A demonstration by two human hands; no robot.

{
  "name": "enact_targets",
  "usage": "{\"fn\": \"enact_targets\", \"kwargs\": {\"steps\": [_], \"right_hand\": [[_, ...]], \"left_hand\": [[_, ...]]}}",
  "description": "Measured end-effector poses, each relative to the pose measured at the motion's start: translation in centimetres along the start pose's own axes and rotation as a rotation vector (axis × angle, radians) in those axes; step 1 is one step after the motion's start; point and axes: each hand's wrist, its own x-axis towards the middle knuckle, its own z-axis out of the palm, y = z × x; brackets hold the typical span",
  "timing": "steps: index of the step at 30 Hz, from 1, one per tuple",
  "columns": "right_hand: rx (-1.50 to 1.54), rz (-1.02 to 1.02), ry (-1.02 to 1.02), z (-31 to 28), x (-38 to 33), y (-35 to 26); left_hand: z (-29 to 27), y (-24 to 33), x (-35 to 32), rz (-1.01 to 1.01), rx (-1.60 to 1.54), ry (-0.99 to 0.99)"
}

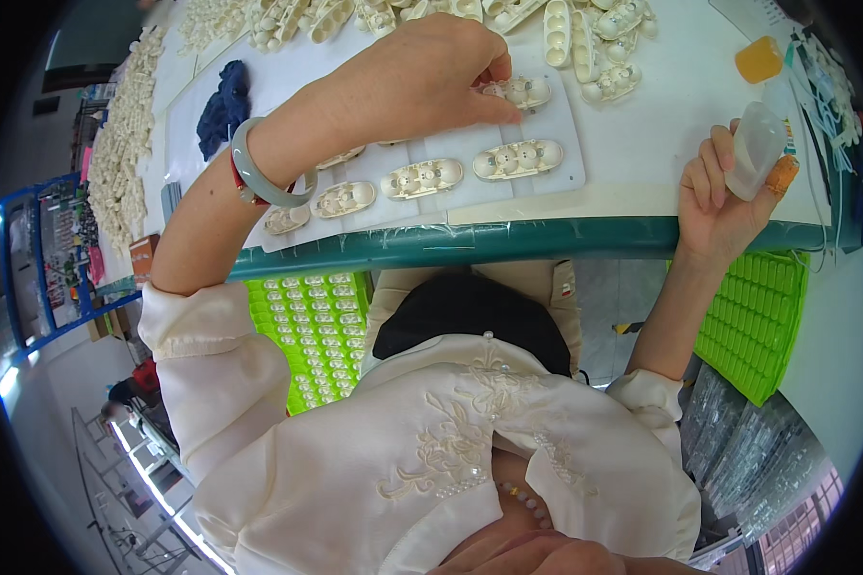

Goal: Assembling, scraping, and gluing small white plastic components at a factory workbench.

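Note:
My left hand reaches across a white board. Its thumb and fingers close on the left end of a cream pod-shaped piece with small round balls inside. Nearer me on the board lie more such pods, among them one pod at the right and another to its left; my forearm covers part of the rows. At the right, above the table's front edge, my right hand grips a translucent white plastic bottle. An orange cover wraps the thumb tip.
Loose cream pods are heaped along the far side, and small cream parts on the left. A dark blue cloth and a yellow block lie on the table. Green trays stand below the green padded edge.

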Motion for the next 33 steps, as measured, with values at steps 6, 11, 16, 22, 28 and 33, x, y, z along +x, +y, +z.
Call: {"fn": "enact_targets", "kwargs": {"steps": [6,11,16,22,28,33], "right_hand": [[-0.038,-0.005,0.025,0.1,-0.2,-0.2],[-0.061,-0.005,-0.002,-0.1,-0.1,0.0],[-0.067,0.005,0.008,0.1,-0.1,0.1],[-0.079,-0.001,0.011,0.3,-0.4,-0.1],[-0.111,0.005,0.037,0.5,-0.3,0.2],[-0.097,0.010,0.017,0.4,-0.3,0.1]], "left_hand": [[0.7,-0.2,-0.1,0.042,0.013,0.044],[1.0,-0.4,-0.3,0.096,0.034,0.111],[0.9,1.5,-2.7,0.196,0.014,0.285],[3.9,3.1,-4.3,0.201,0.033,0.266],[3.7,3.1,-4.1,0.095,-0.052,0.230],[3.1,3.4,-4.2,0.116,-0.015,0.249]]}}
